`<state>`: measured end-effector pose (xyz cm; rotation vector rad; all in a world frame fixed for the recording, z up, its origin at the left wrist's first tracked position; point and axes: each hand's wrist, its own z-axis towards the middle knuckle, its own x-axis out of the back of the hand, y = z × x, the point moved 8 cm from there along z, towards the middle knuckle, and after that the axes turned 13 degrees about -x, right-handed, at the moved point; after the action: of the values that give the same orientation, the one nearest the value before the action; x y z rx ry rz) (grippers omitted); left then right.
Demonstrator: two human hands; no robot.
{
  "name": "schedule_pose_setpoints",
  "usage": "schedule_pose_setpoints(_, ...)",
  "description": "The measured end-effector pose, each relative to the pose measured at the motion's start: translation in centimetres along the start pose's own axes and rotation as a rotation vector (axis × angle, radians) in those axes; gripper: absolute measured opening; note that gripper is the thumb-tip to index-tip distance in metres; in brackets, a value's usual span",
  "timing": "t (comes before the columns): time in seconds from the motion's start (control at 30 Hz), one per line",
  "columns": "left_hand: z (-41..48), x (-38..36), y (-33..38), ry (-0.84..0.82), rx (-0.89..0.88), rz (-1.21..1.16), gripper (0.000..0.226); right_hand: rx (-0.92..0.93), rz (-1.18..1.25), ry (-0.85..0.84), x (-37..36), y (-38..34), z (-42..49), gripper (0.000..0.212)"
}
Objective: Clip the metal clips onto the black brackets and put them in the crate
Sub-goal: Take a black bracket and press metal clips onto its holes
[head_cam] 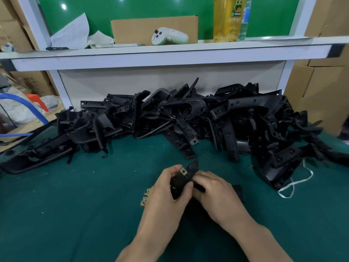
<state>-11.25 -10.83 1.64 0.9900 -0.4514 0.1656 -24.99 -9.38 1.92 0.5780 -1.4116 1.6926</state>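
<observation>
Black matte plastic bracket (pixel 188 172) is held near the front middle of the green felt counter (pixel 75 205), tilted up, I think so that its holes are easy to see. The left hand (pixel 170 191) grips its lower part; the right hand (pixel 213 191) pinches its side. One brass-coloured clip (pixel 183 171) sits on it. Spare clips (pixel 145 197) lie just beside the left hand. A tangled pile of brackets (pixel 188 118) fills the far edge. No crate is visible.

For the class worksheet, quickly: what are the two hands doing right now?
Left hand: grips the black bracket, which has a metal clip on it.
Right hand: fingers curled on the same black bracket.
</observation>
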Motion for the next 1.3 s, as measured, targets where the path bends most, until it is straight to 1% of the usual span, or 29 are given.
schedule_pose_setpoints(0.17, -0.2, 0.3, 0.2, 0.056, -0.033, 0.089, 0.025, 0.000, -0.022, 0.018, 0.1, 0.1, 0.0, 0.009)
schedule_pose_setpoints(0.3, -0.3, 0.3, 1.2, 0.059, -0.113, 0.152, 0.021, -0.003, -0.019, 0.009, 0.0, 0.3, 0.0, 0.012)
schedule_pose_setpoints(0.47, -0.4, 0.5, 1.6, 0.069, -0.150, 0.193, 0.021, 0.007, -0.018, 0.000, 0.0, 0.3, 0.1, 0.010)
schedule_pose_setpoints(0.67, -0.2, 0.5, 1.9, 0.061, -0.184, 0.257, 0.018, 0.032, 0.006, 0.029, 0.1, -0.1, -0.1, 0.007)
schedule_pose_setpoints(0.93, 0.1, 0.9, 3.5, 0.100, -0.305, 0.370, 0.021, 0.031, 0.035, 0.031, 0.2, 0.0, -0.1, 0.007)
schedule_pose_setpoints(1.07, 0.2, 0.8, 2.9, 0.051, -0.275, 0.360, 0.017, 0.021, 0.030, 0.033, 0.2, 0.2, -0.1, 0.005)
schedule_pose_setpoints(1.13, 0.4, 0.6, 2.5, -0.027, -0.267, 0.339, 0.022, 0.012, 0.044, 0.022, 0.2, 0.2, -0.1, 0.004)
schedule_pose_setpoints(1.17, 0.6, 0.9, 2.3, -0.060, -0.270, 0.337, 0.030, -0.002, 0.059, 0.020, 0.2, 0.4, 0.0, 0.006)
schedule_pose_setpoints(1.27, 1.4, 3.0, 1.1, -0.097, -0.244, 0.390, 0.051, -0.086, 0.079, 0.045, 0.7, 1.4, 0.3, 0.017)
schedule_pose_setpoints(1.3, 1.5, 3.6, 0.4, -0.142, -0.230, 0.435, 0.056, -0.116, 0.078, 0.068, 1.1, 1.9, 0.3, 0.021)
